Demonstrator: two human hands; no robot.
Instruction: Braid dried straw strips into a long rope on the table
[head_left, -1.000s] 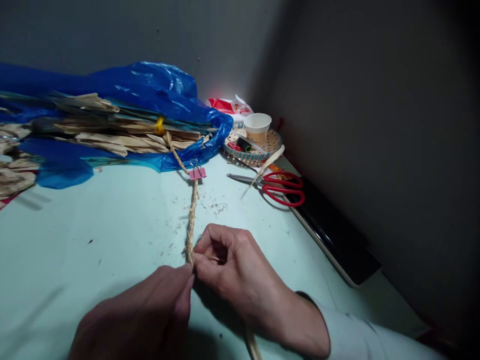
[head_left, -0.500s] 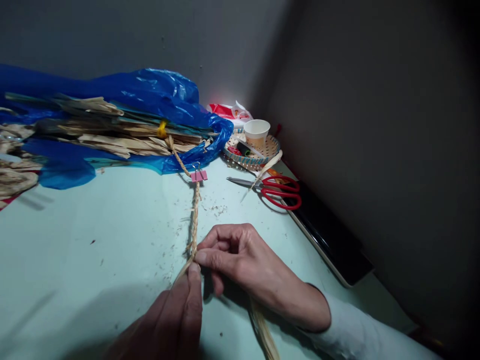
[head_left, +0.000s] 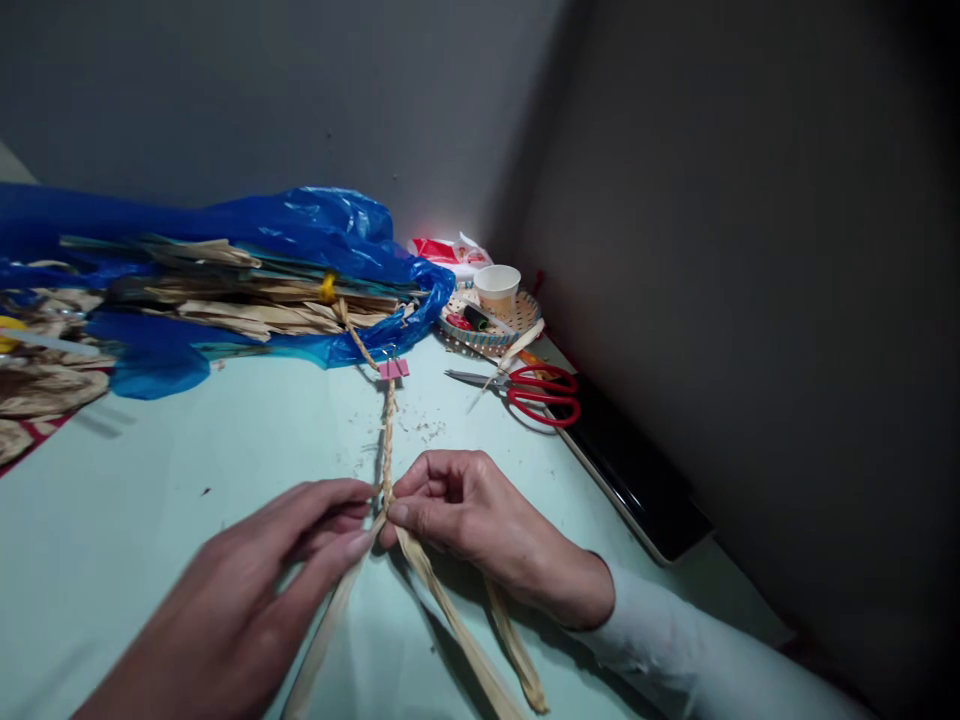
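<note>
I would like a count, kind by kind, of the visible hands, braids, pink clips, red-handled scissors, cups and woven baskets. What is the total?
Hands: 2, left hand and right hand
Braid: 1
Pink clip: 1
Red-handled scissors: 1 pair
Cup: 1
Woven basket: 1
Total: 7, counting the scissors as one
</note>
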